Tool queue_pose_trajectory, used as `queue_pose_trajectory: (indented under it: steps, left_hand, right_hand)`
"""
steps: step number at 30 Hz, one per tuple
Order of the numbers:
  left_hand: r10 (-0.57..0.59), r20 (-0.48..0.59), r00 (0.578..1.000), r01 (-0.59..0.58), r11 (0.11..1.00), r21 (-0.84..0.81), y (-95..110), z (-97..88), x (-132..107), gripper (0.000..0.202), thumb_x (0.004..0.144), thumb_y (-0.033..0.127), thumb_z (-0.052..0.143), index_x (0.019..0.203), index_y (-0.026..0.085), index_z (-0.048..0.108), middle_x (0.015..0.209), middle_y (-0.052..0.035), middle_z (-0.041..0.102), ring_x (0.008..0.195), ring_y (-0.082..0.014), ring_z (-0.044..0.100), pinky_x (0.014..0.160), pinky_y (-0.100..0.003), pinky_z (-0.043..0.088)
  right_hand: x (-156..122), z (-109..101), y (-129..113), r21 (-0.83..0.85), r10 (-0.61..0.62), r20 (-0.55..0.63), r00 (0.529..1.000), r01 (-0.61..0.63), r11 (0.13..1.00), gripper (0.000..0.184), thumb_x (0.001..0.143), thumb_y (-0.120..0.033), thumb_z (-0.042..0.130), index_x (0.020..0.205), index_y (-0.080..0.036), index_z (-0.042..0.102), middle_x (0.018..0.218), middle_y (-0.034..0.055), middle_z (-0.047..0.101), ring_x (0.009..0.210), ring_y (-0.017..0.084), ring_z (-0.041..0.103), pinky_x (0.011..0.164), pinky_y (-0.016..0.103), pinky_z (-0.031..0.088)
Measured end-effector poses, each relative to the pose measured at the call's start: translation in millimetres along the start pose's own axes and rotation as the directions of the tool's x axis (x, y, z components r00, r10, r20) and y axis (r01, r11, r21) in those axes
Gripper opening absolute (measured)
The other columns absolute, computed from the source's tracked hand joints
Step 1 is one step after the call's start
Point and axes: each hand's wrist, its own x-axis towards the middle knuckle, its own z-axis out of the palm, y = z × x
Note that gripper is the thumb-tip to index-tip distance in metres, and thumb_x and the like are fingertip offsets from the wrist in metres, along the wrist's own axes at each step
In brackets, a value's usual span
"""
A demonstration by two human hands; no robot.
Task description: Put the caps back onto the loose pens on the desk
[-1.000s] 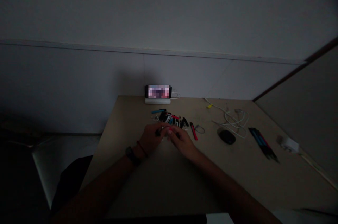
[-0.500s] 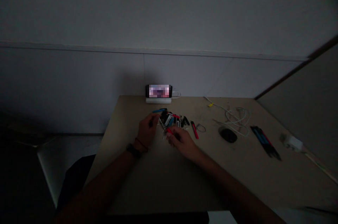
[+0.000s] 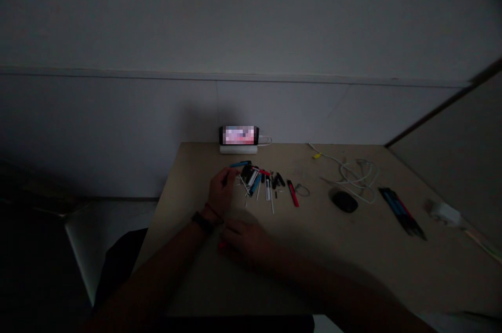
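Observation:
My left hand rests at the near left of a loose pile of pens, markers and small parts, its fingers shut on a small dark item. My right hand is blurred and lies nearer me on the beige table. A small red item shows at its fingertips and appears held there. To the right of the pile lies a red marker, and a blue pen lies at its far edge.
A phone stands on a white power bank at the wall. Further right lie tangled white cables, a black mouse, a bundle of dark pens and a white charger. A table edge runs along the left.
My right hand has moved toward me and left, away from the pile, with the red item. My left hand has shifted little. The pile's pens now lie more spread out.

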Motion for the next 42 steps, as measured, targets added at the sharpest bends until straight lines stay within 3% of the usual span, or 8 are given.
queue_pose_trajectory:
  steps: [5,10,15,21,29,37,42]
  left_hand:
    - [-0.03,-0.007,1.0,0.03,0.999,-0.032,-7,-0.5,4,0.035,0.094,0.046,0.051,0.085,0.018,0.071,0.063,-0.0007,0.062,0.066,-0.0158,0.059,0.059,-0.024,0.045]
    - [-0.165,-0.022,0.986,0.155,0.956,-0.248,-11,-5.7,11,0.042,0.09,0.056,0.053,0.085,0.016,0.067,0.048,0.0074,0.04,0.042,-0.009,0.039,0.043,-0.021,0.031]
    - [-0.225,0.019,0.974,0.212,0.885,-0.414,-14,-9.8,18,0.047,0.084,0.063,0.058,0.081,0.016,0.063,0.048,0.0098,0.036,0.039,-0.0065,0.032,0.04,-0.02,0.029]
    - [-0.207,0.044,0.977,0.206,0.878,-0.432,-17,-9.8,19,0.053,0.081,0.068,0.059,0.08,0.016,0.063,0.048,0.0098,0.035,0.04,-0.006,0.032,0.04,-0.019,0.03]
    - [-0.152,0.078,0.985,0.171,0.915,-0.367,-20,-8.2,16,0.05,0.086,0.064,0.053,0.08,0.015,0.063,0.049,0.0093,0.034,0.041,-0.0071,0.032,0.041,-0.019,0.028]
    - [-0.069,0.103,0.992,0.095,0.957,-0.273,-12,-16.2,7,0.051,0.089,0.064,0.047,0.082,0.015,0.062,0.051,0.0079,0.037,0.044,-0.0089,0.038,0.044,-0.02,0.033]
    - [-0.032,0.109,0.994,0.051,0.982,-0.181,-6,-27.9,-15,0.048,0.092,0.06,0.042,0.082,0.017,0.061,0.052,0.0078,0.038,0.045,-0.0102,0.038,0.046,-0.02,0.033]
  right_hand:
    - [9,13,0,-0.032,0.156,-0.119,0.98,-0.161,0.986,0.028,0.088,-0.039,0.068,0.109,-0.02,0.065,0.105,0.0095,0.067,0.08,0.022,0.063,0.065,0.03,0.047]
    - [18,10,-3,-0.024,0.224,-0.139,0.965,-0.23,0.973,0.02,0.093,-0.035,0.063,0.105,-0.02,0.068,0.105,0.0107,0.066,0.082,0.023,0.064,0.07,0.033,0.05]
    - [20,9,-2,0.028,0.246,-0.206,0.947,-0.246,0.969,0.016,0.092,-0.028,0.064,0.104,-0.018,0.068,0.112,0.0104,0.065,0.095,0.024,0.064,0.081,0.035,0.053]
    - [19,16,-4,0.071,0.291,-0.288,0.912,-0.283,0.957,0.013,0.093,-0.025,0.063,0.102,-0.018,0.07,0.11,0.0106,0.066,0.098,0.023,0.065,0.083,0.034,0.053]
    - [22,20,-16,0.109,0.441,-0.421,0.793,-0.439,0.892,0.017,0.094,-0.016,0.056,0.101,-0.02,0.071,0.104,0.0081,0.067,0.092,0.021,0.067,0.084,0.031,0.053]
    - [22,27,-16,0.1,0.453,-0.483,0.75,-0.466,0.879,0.031,0.089,-0.008,0.052,0.111,-0.02,0.07,0.107,0.0091,0.063,0.09,0.02,0.064,0.084,0.029,0.052]
    - [22,24,-11,0.256,0.497,-0.63,0.596,-0.445,0.858,0.024,0.093,-0.011,0.045,0.091,-0.014,0.069,0.095,0.0105,0.059,0.087,0.022,0.059,0.081,0.033,0.051]
